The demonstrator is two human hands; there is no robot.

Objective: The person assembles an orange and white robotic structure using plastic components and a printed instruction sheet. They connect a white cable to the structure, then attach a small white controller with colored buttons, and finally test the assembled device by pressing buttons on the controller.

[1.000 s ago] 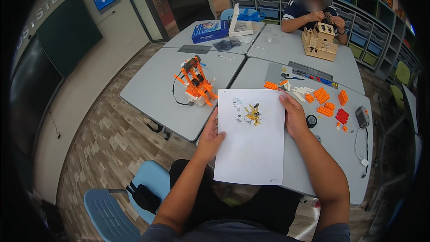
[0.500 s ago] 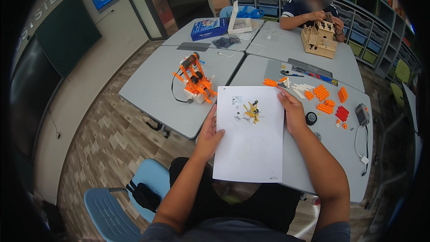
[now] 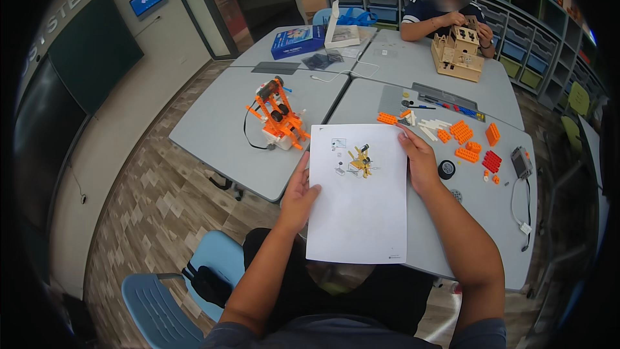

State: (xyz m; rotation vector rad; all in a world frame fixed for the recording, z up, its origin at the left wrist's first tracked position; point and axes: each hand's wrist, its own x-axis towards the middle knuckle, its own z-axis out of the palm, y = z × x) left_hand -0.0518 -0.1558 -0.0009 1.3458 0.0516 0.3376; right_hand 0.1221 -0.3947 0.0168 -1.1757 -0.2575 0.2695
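Note:
A white printed sheet with a picture of a yellow brick model is held up in front of me, over the table's near edge. My left hand grips its left edge, thumb on the front and fingers behind. On the upper right edge my right hand pinches the paper the same way. Beyond the left hand stands an orange and white brick-built model with black wheels and a cable. Loose orange bricks, a red brick piece and white beams lie past my right hand.
A black wheel and a grey module with a cable rest on the right of the table. Across it, another person handles a wooden model. A blue box is at the back left; blue chairs stand lower left.
The surroundings have shifted very slightly in view. Both hands keep the sheet in nearly the same place.

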